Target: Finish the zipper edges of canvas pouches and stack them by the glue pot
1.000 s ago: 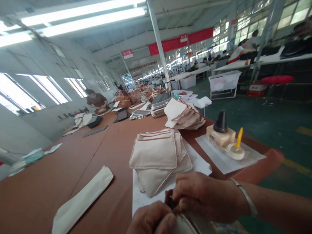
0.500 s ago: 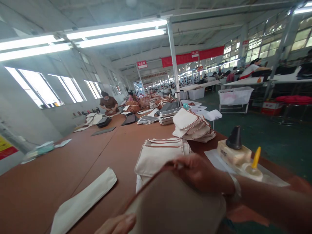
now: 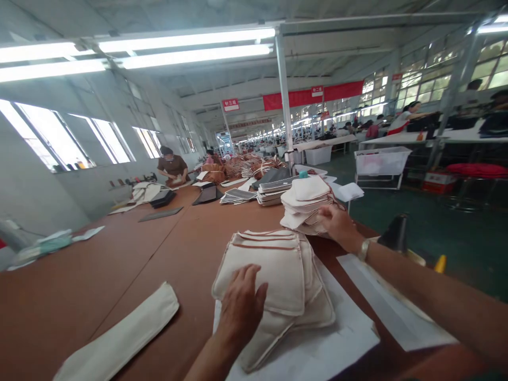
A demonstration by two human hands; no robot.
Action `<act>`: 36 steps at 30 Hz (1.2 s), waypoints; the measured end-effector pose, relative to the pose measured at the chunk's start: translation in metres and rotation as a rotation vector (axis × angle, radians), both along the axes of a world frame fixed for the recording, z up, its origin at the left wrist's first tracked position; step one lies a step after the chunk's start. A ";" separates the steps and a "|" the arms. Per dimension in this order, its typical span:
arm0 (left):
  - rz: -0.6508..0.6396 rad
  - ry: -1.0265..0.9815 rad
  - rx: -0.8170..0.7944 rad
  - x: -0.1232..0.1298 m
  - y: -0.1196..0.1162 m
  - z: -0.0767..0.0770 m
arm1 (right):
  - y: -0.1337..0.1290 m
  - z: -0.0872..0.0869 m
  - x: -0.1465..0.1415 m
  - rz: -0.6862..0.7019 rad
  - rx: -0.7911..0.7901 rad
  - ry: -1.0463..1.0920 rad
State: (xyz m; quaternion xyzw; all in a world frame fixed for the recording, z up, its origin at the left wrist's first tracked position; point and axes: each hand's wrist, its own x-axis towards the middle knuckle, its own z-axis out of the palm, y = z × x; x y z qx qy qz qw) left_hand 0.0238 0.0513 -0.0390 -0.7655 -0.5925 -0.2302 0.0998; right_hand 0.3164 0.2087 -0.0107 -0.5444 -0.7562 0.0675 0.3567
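My left hand (image 3: 243, 304) lies over the near pile of cream fabric pieces (image 3: 265, 264), its fingers slightly apart and nothing gripped. Brown edging shows along the top of that pile, which rests on white paper (image 3: 317, 349). Farther back, my right hand (image 3: 337, 225) reaches the right side of a second stack of cream pieces (image 3: 304, 203). Its fingers are bent at the stack's edge; whether they pinch a piece is too small to tell. A long folded cream piece (image 3: 123, 336) lies at the left.
The brown table (image 3: 178, 248) bears grey-black stacks (image 3: 278, 188) and brown bundles (image 3: 238, 166) farther back. A black cone (image 3: 395, 233) and yellow handle (image 3: 440, 263) are partly behind my right arm. A person (image 3: 173, 165) works at the table's far left.
The cream piece held up in both hands is no longer raised. My right hand has moved away to the far stack, and my left hand has come over the near pile.
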 end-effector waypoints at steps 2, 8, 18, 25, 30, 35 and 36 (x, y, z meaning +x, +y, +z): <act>0.001 0.022 -0.018 0.010 0.044 -0.008 | -0.016 -0.035 -0.019 0.114 0.044 -0.074; 0.074 0.068 -0.033 0.026 0.125 -0.053 | 0.021 -0.045 -0.044 0.268 0.178 -0.325; 0.118 0.136 0.025 0.013 0.152 -0.108 | 0.184 -0.066 -0.011 0.005 0.039 -0.572; 0.118 0.143 0.027 0.010 0.153 -0.112 | 0.233 -0.049 0.058 0.071 -0.030 -0.515; 0.108 0.118 0.029 0.009 0.151 -0.112 | 0.231 -0.053 0.083 0.047 -0.019 -0.438; 0.074 0.041 0.056 0.008 0.147 -0.113 | 0.209 -0.068 0.070 -0.004 -0.046 -0.434; 0.065 0.020 0.064 0.008 0.145 -0.111 | 0.206 -0.069 0.063 -0.004 -0.062 -0.445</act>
